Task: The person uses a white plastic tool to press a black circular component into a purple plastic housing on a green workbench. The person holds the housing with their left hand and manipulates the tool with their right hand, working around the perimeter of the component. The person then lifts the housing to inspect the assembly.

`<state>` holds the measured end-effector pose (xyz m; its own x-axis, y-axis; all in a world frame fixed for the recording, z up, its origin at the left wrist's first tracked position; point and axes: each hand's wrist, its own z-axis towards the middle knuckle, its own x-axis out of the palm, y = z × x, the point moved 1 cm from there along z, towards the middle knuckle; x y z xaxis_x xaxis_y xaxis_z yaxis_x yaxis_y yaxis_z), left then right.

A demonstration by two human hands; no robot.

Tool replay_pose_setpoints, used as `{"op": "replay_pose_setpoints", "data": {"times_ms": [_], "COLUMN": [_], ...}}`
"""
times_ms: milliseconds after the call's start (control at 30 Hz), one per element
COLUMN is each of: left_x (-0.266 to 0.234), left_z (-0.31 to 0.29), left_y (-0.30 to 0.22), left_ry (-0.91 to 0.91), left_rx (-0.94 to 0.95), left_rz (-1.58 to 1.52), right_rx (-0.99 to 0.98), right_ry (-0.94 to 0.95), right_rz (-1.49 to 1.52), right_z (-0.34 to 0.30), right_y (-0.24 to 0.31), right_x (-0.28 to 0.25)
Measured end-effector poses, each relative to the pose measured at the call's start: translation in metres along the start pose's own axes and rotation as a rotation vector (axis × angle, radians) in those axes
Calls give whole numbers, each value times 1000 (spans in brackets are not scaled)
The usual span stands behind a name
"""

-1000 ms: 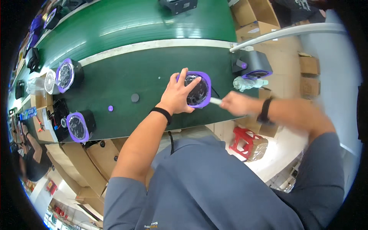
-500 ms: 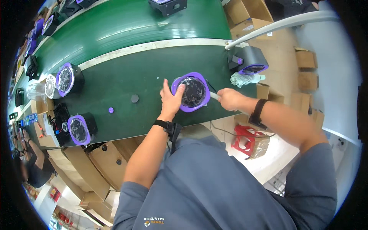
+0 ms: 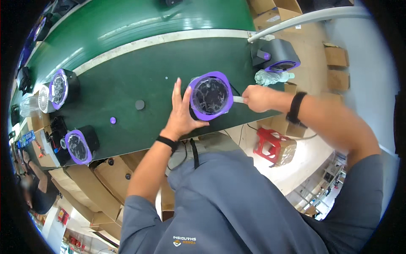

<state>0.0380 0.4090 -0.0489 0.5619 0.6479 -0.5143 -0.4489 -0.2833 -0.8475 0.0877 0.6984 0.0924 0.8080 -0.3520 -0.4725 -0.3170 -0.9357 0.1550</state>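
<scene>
A dark round-cornered unit with a purple rim (image 3: pixel 210 96) stands near the table's front edge, its dark face under wrinkled clear film. My left hand (image 3: pixel 181 115) rests along its left side, fingers stretched up and thumb spread below the rim. Closed round a pale, bar-like handle (image 3: pixel 238 99) is my right hand (image 3: pixel 259 98). The handle's far end meets the unit's right side; whether it is part of the unit or a separate tool is hidden. To the left lie a grey disc (image 3: pixel 140 104) and a small purple cap (image 3: pixel 113 120).
Similar purple-rimmed units (image 3: pixel 78 146) stand on the left; another unit (image 3: pixel 282 55) is at the right edge beside a bag-wrapped bottle (image 3: pixel 272 77). A green conveyor belt (image 3: pixel 139 25) runs behind. Below are cardboard boxes (image 3: pixel 91 186) and a red stool (image 3: pixel 267 146). A person (image 3: pixel 40 188) is far left.
My left thumb has come off the film and down to the rim's lower edge. My right hand still grips the pale handle. The dark unit on the belt has slid mostly out of view.
</scene>
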Motion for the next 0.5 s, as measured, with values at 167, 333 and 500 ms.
{"op": "replay_pose_setpoints", "data": {"times_ms": [167, 333, 500], "left_x": [6, 19, 19], "left_z": [22, 20, 20], "left_y": [22, 25, 29], "left_ry": [104, 3, -26], "left_rx": [146, 198, 191], "left_rz": [-166, -252, -203], "right_rx": [-119, 149, 366], "right_ry": [282, 200, -55], "right_rz": [-330, 91, 428], "right_z": [17, 0, -23], "right_y": [17, -2, 33], "right_x": [-22, 10, 54]}}
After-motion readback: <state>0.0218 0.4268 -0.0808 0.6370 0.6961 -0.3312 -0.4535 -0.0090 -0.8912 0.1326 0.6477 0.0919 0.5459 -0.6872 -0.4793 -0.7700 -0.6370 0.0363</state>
